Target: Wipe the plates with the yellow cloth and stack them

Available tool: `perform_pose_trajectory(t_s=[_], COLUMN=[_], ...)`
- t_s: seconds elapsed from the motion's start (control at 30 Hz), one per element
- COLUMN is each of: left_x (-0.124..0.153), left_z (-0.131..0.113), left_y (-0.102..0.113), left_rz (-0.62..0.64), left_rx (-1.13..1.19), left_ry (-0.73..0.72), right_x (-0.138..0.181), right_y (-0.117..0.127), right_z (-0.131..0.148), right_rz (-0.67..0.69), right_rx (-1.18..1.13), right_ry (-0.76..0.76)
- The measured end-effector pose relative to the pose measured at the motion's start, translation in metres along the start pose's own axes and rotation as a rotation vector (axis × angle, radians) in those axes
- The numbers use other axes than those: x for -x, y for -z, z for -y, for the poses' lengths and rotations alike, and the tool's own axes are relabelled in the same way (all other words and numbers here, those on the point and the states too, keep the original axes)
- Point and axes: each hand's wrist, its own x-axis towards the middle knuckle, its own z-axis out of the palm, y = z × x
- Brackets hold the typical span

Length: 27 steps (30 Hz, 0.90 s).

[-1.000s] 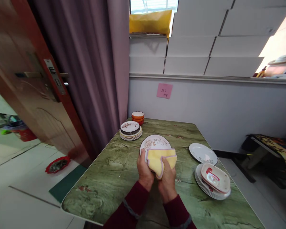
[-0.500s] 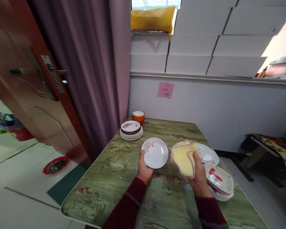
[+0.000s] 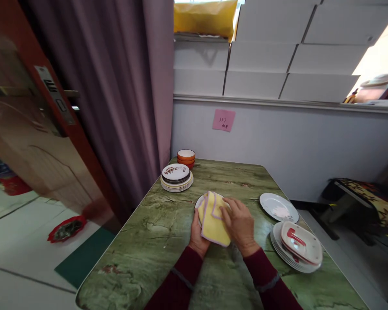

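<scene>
My left hand (image 3: pixel 198 234) grips the lower left rim of a small white plate (image 3: pixel 198 202) above the middle of the table. A yellow cloth (image 3: pixel 215 224) with a lilac edge lies over most of that plate and hides its pattern. On the cloth's right side, my right hand (image 3: pixel 239 221) presses it against the plate, its fingers curled on the fabric. Further right are a white oval plate (image 3: pixel 274 204) and a stack of plates (image 3: pixel 286 256) topped by a squarish dish (image 3: pixel 302 242) with a red mark.
At the table's (image 3: pixel 142 258) far left corner stand a stack of plates (image 3: pixel 176 173) and orange bowls (image 3: pixel 186 156). A curtain (image 3: pixel 126 86) and an open door (image 3: pixel 51 142) are on the left. A red tray (image 3: pixel 67 229) lies on the floor. The wall carries a pink note (image 3: pixel 223 120).
My right hand has moved left with the yellow cloth, from beside the plate onto it. My left hand still holds the plate. The view has shifted slightly.
</scene>
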Motion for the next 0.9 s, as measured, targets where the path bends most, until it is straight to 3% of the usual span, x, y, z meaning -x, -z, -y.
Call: perform_pose_trajectory(t_s=[0.17, 0.33, 0.57, 0.67, 0.77, 0.83, 0.9], left_x=[-0.001, 0.001, 0.004, 0.008, 0.013, 0.014, 0.013], left_z=[-0.001, 0.003, -0.005, -0.008, -0.009, -0.007, -0.003], left_y=[-0.005, -0.019, -0.024, -0.021, -0.021, -0.023, -0.026], left_rz=[-0.01, -0.069, -0.173, -0.192, -0.137, -0.088, -0.072], left_rx=[0.04, 0.032, 0.081, 0.088, 0.072, 0.069, 0.071], left_ry=[-0.053, -0.106, -0.249, -0.221, -0.02, 0.054, -0.026], right_x=[0.025, 0.018, 0.012, 0.026, 0.033, 0.029, 0.018], right_y=[-0.011, -0.02, 0.001, 0.012, 0.015, 0.012, 0.007], right_z=[0.01, 0.005, 0.016, 0.03, 0.043, 0.047, 0.046], right_rz=[0.196, 0.238, 0.323, 0.434, 0.503, 0.481, 0.409], right_rx=[0.267, 0.348, 0.462, 0.42, 0.241, 0.13, 0.105], right_ry=[0.148, 0.039, -0.044, -0.022, 0.018, 0.033, 0.039])
